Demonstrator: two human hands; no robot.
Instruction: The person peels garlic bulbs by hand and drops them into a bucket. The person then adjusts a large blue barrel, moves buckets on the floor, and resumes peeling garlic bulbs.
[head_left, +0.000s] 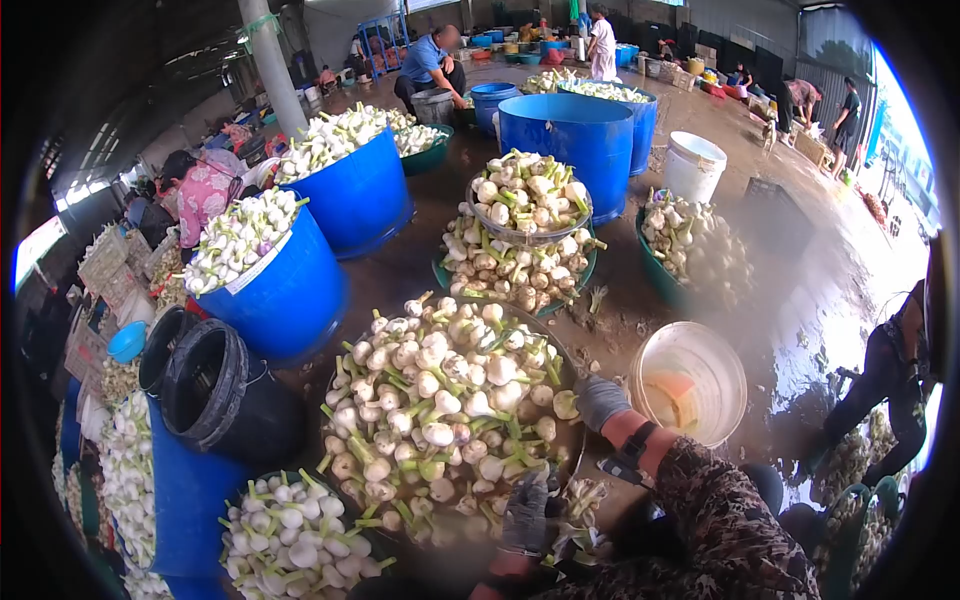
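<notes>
A wide round tub heaped with garlic bulbs (430,380) with short green stems fills the centre. At its right edge is one gloved hand (603,402), grey, on the arm in a camouflage sleeve; its fingers are closed around a pale bulb (566,404). The other gloved hand (526,515) is low at the tub's lower right rim, beside the bulbs; its fingers are blurred, and whether it holds anything is hidden. Cut stems and scraps (583,520) lie just right of that hand.
A white bucket (689,385) stands right of the tub. Blue barrels (275,290) and black buckets (215,390) stand left. Behind are a stacked basket of bulbs (525,215) and a tall blue barrel (565,140). A person in blue (428,65) sits at the back.
</notes>
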